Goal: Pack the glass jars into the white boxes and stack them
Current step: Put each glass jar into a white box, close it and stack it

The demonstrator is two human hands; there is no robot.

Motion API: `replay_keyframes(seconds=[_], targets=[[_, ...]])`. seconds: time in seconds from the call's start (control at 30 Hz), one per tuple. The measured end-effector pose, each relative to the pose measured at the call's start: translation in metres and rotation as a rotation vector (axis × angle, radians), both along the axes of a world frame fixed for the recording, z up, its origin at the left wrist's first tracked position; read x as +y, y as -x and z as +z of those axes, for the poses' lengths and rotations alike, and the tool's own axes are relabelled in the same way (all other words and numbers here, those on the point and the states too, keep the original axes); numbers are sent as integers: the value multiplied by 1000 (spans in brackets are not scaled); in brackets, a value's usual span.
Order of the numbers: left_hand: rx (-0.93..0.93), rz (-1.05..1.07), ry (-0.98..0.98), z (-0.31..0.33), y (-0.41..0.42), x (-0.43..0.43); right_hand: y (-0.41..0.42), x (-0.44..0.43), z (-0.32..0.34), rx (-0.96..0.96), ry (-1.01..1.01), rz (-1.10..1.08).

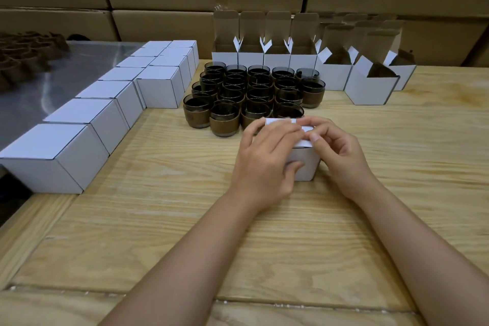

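Lid-closing step: the grip of the left hand [267, 156] clasps the white box [304, 164] on the table [185, 219]; the right hand [341, 156] pinches its lid flap [280, 122]. Next, probably, tuck it and stack with the closed boxes [105, 111] at ten o'clock.

Matt white card boxes [108, 114], dark glass jars [223, 111], perhaps cork-banded, grainy wood table [158, 219]

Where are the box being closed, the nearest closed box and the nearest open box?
box being closed [311, 164]: head view, front wall.
nearest closed box [45, 141]: head view, top face.
nearest open box [370, 91]: head view, front wall.
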State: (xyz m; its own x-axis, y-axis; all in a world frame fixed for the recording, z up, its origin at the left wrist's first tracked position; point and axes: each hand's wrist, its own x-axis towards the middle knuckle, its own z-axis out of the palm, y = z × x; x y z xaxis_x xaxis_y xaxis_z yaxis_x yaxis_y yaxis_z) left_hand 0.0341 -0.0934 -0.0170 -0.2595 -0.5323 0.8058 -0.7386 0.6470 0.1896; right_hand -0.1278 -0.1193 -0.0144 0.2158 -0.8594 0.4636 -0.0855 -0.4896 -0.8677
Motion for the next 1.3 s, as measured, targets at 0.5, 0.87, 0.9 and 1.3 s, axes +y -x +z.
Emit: replay_keyframes(seconds=[0.5, 0.87, 0.9, 1.3], targets=[[-219, 525, 45, 22, -104, 20, -5, 1, -8, -135, -64, -151], [-76, 777, -246, 23, -173, -36, -2, -4, -11, -107, -74, -161], [-72, 772, -257, 23, -176, -42, -2, -4, -11, -108, -80, -157], [16, 648, -359, 22, -196, -77, -5, -8, -11, -91, -150, -127]])
